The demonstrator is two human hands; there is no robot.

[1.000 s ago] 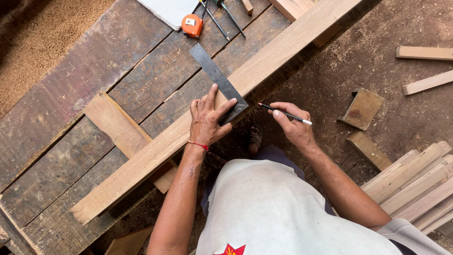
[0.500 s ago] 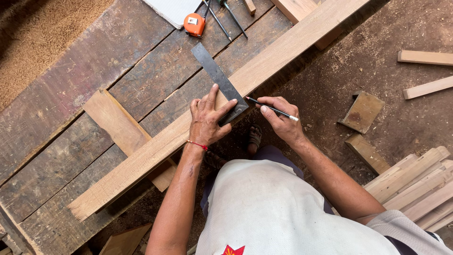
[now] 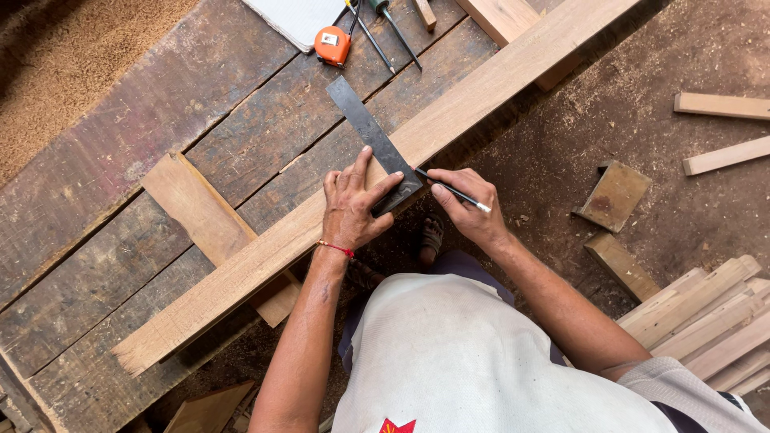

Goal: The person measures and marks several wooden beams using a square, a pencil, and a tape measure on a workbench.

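Note:
A long pale wooden plank (image 3: 481, 92) lies diagonally along the front edge of a dark plank workbench (image 3: 144, 120). A dark metal try square (image 3: 362, 128) lies across the plank. My left hand (image 3: 353, 204) presses flat on the square's near end and the plank. My right hand (image 3: 469, 204) holds a pencil (image 3: 451, 189), its tip touching the plank right beside the square's blade.
An orange tape measure (image 3: 332, 44), two chisels (image 3: 383, 28) and a white sheet (image 3: 298, 16) lie at the bench's far side. A short board (image 3: 200, 212) sits under the plank. Wood offcuts (image 3: 616, 195) and stacked slats (image 3: 714, 317) lie on the dirt floor at right; sawdust (image 3: 56, 64) at left.
My right hand has moved left with the pencil, bringing its tip from off the plank up against the square's blade. The left hand stays pressed on the square.

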